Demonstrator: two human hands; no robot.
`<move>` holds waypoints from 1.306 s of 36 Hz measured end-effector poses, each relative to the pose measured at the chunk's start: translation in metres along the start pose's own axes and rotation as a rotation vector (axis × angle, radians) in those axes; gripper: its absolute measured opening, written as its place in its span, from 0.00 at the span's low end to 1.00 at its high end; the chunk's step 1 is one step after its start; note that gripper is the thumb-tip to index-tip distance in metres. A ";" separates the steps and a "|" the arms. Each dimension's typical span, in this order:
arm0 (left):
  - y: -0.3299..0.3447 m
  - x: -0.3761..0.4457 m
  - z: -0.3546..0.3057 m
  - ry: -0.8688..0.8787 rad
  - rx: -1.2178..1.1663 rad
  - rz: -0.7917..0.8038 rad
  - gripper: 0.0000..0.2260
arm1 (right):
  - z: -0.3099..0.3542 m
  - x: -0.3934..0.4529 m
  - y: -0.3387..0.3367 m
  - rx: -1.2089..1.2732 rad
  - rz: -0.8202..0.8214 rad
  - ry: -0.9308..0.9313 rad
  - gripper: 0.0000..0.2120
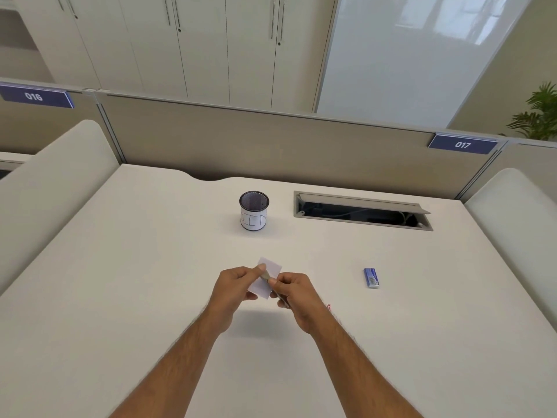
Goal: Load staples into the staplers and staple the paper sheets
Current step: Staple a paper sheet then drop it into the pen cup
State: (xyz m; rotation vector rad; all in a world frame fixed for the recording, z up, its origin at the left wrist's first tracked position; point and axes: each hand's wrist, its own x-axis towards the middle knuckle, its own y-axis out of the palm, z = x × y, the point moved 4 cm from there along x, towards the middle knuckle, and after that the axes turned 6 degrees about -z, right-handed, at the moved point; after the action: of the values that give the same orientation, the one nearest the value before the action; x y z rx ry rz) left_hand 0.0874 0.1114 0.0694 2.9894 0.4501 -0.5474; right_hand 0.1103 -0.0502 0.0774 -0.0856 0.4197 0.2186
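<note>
**Ana:** Head camera looks down on a pale white desk (pixel 126 267), and both hands meet just above it at the centre. The left hand (pixel 233 289) pinches a small white paper sheet (pixel 266 277) between thumb and fingertips, with the other fingers curled under.

**Ben:** And the right hand (pixel 297 297) is curled round something slim and grey-metal, I'd judge a small stapler (pixel 266 277), though most of it is hidden in the fist. Its tip crosses the sheet's lower right edge.

**Ana:** Agreed, both hands are closed on their items, neither is relaxed. The sheet is held off the desk, tilted, its long axis running from near-left up to far-right.

**Ben:** Here's the key relation: the small blue cardboard staple box (pixel 371 278) lies on the desk well apart to the right, long axis pointing roughly away from the person. The right hand is clearly the nearer one.

**Ana:** So if more staples are needed, that's a right-hand reach, and it would have to let go of the tool.

**Ben:** Further back stands 1 black mesh pen cup with a white paper wrap (pixel 254 211), and right of it an open grey cable hatch (pixel 361 211). Whether a staple has gone in, I can't tell.
</note>
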 end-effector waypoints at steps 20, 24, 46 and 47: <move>0.005 0.000 -0.002 0.027 0.066 -0.051 0.13 | 0.007 0.004 -0.002 -0.092 -0.086 -0.010 0.11; 0.002 0.002 -0.002 -0.029 -0.012 -0.060 0.15 | 0.007 0.003 0.000 -0.022 -0.030 0.009 0.12; -0.027 0.022 -0.006 0.052 0.089 -0.290 0.07 | -0.011 0.015 0.004 0.121 -0.082 0.084 0.08; -0.029 0.022 -0.007 0.054 0.080 -0.308 0.07 | -0.012 0.016 0.005 0.107 -0.096 0.091 0.08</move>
State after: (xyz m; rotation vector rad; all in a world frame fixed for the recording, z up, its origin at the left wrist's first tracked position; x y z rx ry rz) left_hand 0.1010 0.1458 0.0673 3.0335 0.9238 -0.5175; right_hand 0.1185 -0.0439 0.0596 -0.0103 0.5162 0.0976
